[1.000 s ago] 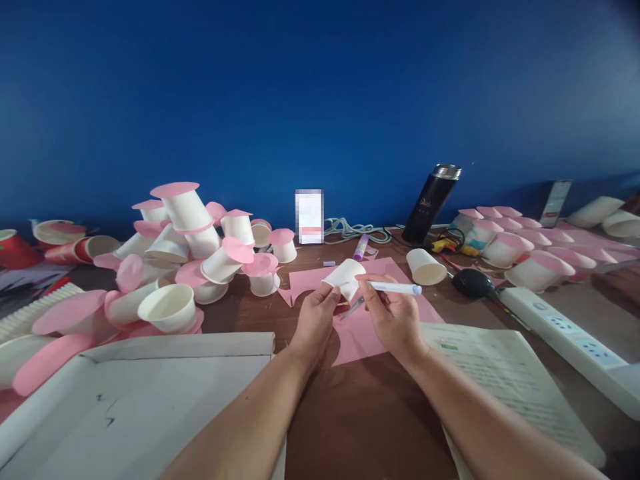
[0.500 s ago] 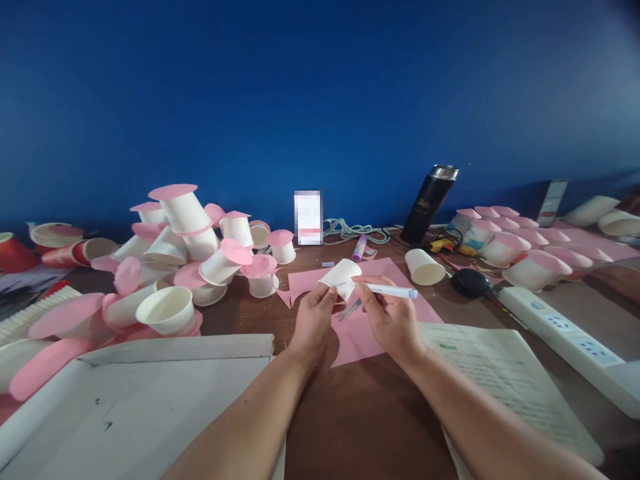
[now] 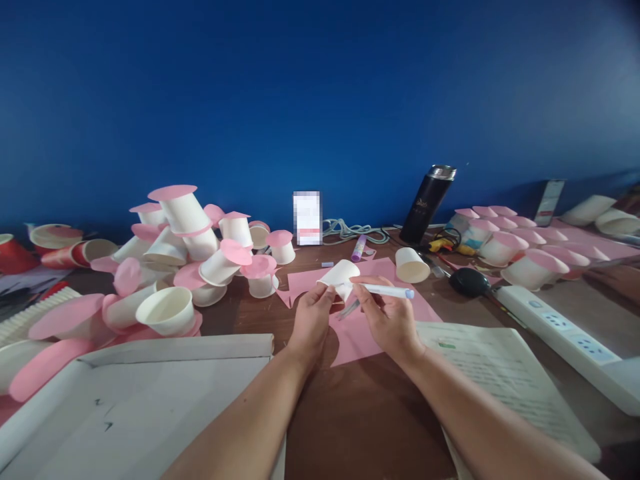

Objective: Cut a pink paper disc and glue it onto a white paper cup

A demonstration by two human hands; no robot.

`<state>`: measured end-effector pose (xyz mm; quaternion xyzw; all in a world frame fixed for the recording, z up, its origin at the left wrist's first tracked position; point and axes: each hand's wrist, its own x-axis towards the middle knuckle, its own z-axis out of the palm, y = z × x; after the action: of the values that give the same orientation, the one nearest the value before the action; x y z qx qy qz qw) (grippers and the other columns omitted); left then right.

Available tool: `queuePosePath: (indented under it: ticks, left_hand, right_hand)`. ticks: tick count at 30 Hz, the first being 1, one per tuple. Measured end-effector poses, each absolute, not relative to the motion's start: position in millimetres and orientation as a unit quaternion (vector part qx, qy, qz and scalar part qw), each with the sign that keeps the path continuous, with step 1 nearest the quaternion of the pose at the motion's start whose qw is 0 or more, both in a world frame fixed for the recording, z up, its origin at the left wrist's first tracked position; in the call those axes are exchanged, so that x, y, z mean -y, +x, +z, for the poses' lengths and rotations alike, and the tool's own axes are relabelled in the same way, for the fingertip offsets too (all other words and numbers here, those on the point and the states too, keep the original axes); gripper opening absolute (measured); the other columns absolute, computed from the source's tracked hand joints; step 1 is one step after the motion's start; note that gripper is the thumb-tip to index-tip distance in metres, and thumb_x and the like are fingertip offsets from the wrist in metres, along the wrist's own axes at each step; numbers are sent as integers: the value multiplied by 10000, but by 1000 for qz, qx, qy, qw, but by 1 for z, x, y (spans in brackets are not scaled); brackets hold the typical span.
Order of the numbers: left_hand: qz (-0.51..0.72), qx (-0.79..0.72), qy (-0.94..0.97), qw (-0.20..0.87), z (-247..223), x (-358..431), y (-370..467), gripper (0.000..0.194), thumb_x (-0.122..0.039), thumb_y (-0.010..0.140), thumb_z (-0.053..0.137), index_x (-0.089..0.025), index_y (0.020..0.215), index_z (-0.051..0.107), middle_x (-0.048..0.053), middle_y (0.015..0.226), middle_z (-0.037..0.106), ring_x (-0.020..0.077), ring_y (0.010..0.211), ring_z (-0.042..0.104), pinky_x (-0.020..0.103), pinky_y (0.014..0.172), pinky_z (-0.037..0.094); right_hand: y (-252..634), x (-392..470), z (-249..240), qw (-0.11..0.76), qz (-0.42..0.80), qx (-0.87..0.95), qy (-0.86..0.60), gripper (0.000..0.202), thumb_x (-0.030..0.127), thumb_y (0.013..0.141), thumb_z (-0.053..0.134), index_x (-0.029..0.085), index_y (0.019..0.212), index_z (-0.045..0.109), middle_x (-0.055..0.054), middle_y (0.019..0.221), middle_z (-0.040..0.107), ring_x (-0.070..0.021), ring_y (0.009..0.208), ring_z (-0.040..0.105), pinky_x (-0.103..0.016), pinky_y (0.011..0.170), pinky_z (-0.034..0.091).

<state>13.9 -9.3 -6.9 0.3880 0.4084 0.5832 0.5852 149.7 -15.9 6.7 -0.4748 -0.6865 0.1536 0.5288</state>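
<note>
A white paper cup (image 3: 340, 275) lies tilted above pink paper (image 3: 360, 340), with my left hand (image 3: 313, 317) closed on its near side. My right hand (image 3: 390, 320) grips a white pen (image 3: 387, 291) with a bluish end, its other end at the cup. Beneath my right fingers a metal tool, perhaps scissors (image 3: 349, 309), partly shows; the rest is hidden. Another white cup (image 3: 413, 265) lies on its side to the right of the pink paper. A small pen cap (image 3: 327, 265) rests behind the held cup.
Several cups with pink discs (image 3: 180, 210) are heaped at left; more (image 3: 535, 263) stand at right. A white box (image 3: 175, 400) fills the front left. A black bottle (image 3: 427, 207), phone (image 3: 307, 219), glue stick (image 3: 359, 247), power strip (image 3: 565, 333) and notebook (image 3: 500, 373) surround the hands.
The loose cup on the right has rolled a little to the left. Both hands keep their hold on the cup and the pen, with hardly any shift.
</note>
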Motion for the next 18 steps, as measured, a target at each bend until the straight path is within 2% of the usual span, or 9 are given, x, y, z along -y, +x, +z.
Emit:
queuePosePath:
  ticks: [6,13,18]
  left_hand:
    - [557,-401,410,601,-4,15,19,251,-384,751,647,-133,744,659,57,755,655,160,714,597,288,729,476]
    - [617,-377,293,625,-5,7,12,200,-328,676,702,-138,731,665,22,703,635,118,665,578,260,705,474]
    - [593,-359,289,660,-4,12,18,255,-341,653,732,-116,763,687,41,722,661,119,644,591,252,661,475]
  right_hand:
    - [151,16,7,530,152,685,-477,207,320,902,530,197,989,672,-74,919,689,-192,785,658,-302,646,524]
    - [147,18,9,532,134,696,-465,182,301,895,540,207,975,674,-63,921,695,-204,842,655,-325,700,532]
    - [148,18,7,532,147,688,-472,181,307,896,540,206,976,668,-67,922,687,-205,833,656,-324,696,533]
